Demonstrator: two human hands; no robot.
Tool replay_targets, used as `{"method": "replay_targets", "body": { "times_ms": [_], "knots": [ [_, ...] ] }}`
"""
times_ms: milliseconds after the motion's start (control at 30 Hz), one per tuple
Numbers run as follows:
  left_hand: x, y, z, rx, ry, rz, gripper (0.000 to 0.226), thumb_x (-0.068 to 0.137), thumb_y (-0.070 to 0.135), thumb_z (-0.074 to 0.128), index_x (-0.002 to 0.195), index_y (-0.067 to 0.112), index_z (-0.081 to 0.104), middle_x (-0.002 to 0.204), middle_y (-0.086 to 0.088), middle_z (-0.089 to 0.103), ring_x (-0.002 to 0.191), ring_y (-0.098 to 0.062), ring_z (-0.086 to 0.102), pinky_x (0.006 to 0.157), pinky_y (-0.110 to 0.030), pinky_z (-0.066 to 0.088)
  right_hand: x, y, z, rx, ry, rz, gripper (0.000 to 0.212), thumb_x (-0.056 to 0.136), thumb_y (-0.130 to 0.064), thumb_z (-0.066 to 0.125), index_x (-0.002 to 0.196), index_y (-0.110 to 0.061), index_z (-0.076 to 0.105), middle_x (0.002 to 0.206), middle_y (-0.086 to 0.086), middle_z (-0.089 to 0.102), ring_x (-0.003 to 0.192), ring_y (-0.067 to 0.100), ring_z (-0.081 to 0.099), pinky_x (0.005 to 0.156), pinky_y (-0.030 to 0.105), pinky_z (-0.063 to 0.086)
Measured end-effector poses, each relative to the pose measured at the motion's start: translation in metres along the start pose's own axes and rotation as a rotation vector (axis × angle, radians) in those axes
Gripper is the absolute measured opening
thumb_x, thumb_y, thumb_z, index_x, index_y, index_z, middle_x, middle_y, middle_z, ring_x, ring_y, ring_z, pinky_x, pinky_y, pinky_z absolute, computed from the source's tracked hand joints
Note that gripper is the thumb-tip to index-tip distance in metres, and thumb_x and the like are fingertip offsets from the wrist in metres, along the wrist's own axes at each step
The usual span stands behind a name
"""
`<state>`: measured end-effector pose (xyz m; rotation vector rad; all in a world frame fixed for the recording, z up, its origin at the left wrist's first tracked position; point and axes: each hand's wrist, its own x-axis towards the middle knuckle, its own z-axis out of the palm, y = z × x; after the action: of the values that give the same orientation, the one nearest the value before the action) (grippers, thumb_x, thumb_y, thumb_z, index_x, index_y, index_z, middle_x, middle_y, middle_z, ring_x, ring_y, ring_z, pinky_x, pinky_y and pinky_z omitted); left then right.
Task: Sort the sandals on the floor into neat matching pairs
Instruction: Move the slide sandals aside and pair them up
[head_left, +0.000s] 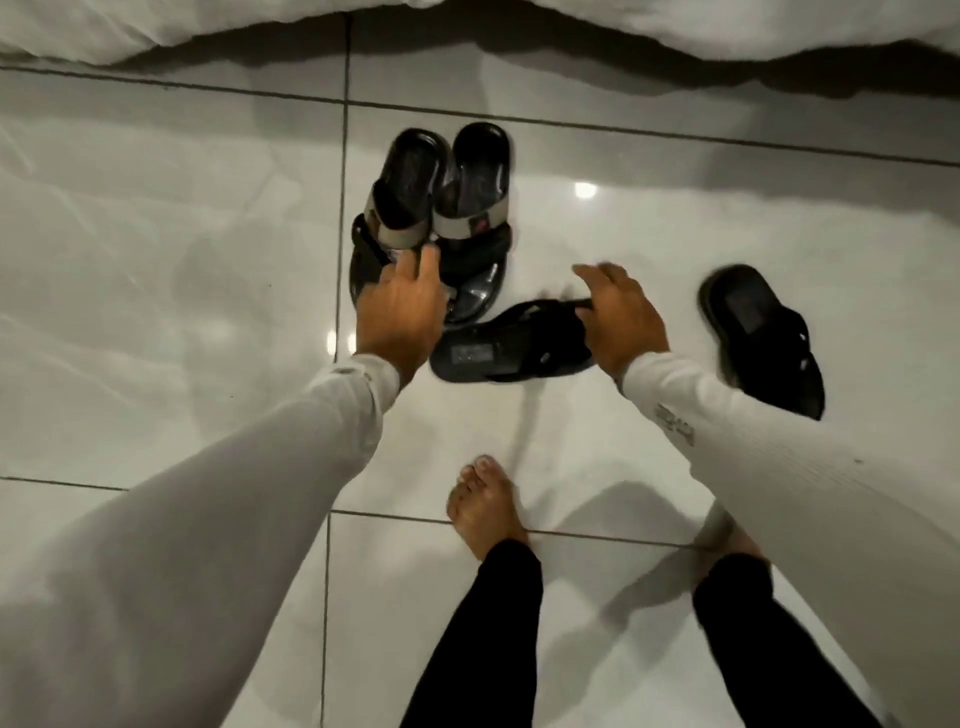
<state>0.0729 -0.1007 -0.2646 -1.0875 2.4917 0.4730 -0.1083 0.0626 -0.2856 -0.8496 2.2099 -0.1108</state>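
Note:
Two black slides with grey straps (451, 179) stand side by side on the white tiles, resting on top of a black sandal (475, 283) beneath them. My left hand (402, 306) reaches onto this pile, fingers spread over the grey straps' front edge. A black flip-flop (511, 349) lies crosswise in front of the pile. My right hand (621, 317) grips its strap at the right end. Another black sandal (761, 335) lies apart to the right, partly hidden by my right sleeve.
White bedding (156, 31) hangs along the far edge of the floor. My bare feet (485, 506) stand on the glossy tiles just behind the flip-flop. Open floor stretches to the left and far right.

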Motion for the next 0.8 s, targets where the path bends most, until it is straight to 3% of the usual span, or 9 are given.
{"method": "replay_targets", "body": {
  "times_ms": [167,267,367,467,533,633,800],
  "knots": [
    [-0.043,0.069,0.057,-0.241,-0.322,-0.032,0.040,0.096,0.033,0.057,0.128,0.010,0.055,0.130,-0.013,0.057,0.119,-0.038,0.058,0.093,-0.051,0.052,-0.058,0.125,-0.011,-0.148,-0.067,0.304,0.057,0.094,-0.011,0.061,0.147,-0.014,0.041,0.148,0.021,0.038,0.132,0.043,0.045,0.103,0.053,0.045],
    [-0.037,0.120,0.093,-0.441,-0.330,-0.177,0.058,0.092,0.035,0.066,0.139,0.006,0.046,0.138,-0.018,0.052,0.126,-0.040,0.054,0.102,-0.051,0.048,-0.067,0.188,-0.022,-0.133,-0.038,0.477,0.066,0.089,-0.008,0.065,0.148,-0.014,0.037,0.152,0.025,0.031,0.130,0.048,0.046,0.106,0.054,0.044],
    [-0.018,0.160,0.113,-0.788,-0.213,-0.377,0.069,0.088,0.026,0.073,0.143,0.000,0.039,0.140,-0.023,0.051,0.128,-0.042,0.053,0.108,-0.050,0.045,-0.061,0.232,-0.033,-0.154,-0.062,0.356,0.059,0.092,-0.019,0.062,0.146,-0.021,0.038,0.147,0.020,0.040,0.111,0.046,0.058,0.097,0.045,0.048],
    [-0.007,0.183,0.124,-0.992,-0.165,-0.527,0.052,0.092,0.022,0.069,0.131,-0.002,0.046,0.129,-0.027,0.059,0.116,-0.047,0.062,0.100,-0.056,0.052,-0.044,0.262,-0.046,-0.354,-0.197,0.199,0.062,0.089,-0.024,0.067,0.145,-0.022,0.041,0.144,0.017,0.041,0.106,0.044,0.059,0.089,0.042,0.051],
    [-0.018,0.196,0.127,-0.930,-0.185,-0.522,0.042,0.095,0.028,0.065,0.123,0.000,0.050,0.120,-0.027,0.064,0.111,-0.047,0.063,0.098,-0.055,0.053,-0.036,0.270,-0.053,-0.510,-0.213,0.125,0.074,0.076,-0.021,0.081,0.141,-0.019,0.046,0.136,0.017,0.042,0.108,0.043,0.057,0.084,0.046,0.053],
    [-0.048,0.220,0.126,-0.609,-0.250,-0.365,0.040,0.099,0.037,0.055,0.127,0.009,0.051,0.119,-0.021,0.066,0.110,-0.042,0.064,0.094,-0.052,0.055,-0.028,0.286,-0.064,-0.638,-0.216,0.022,0.068,0.072,-0.020,0.084,0.132,-0.016,0.052,0.125,0.017,0.047,0.108,0.040,0.056,0.075,0.043,0.049],
    [-0.062,0.276,0.138,-0.249,-0.365,-0.094,0.036,0.101,0.037,0.049,0.132,0.017,0.048,0.134,-0.012,0.056,0.107,-0.038,0.067,0.088,-0.049,0.059,-0.023,0.320,-0.079,-0.471,-0.168,0.048,0.044,0.088,-0.018,0.069,0.128,-0.013,0.051,0.121,0.021,0.049,0.109,0.042,0.055,0.079,0.045,0.052]
  ]
}}
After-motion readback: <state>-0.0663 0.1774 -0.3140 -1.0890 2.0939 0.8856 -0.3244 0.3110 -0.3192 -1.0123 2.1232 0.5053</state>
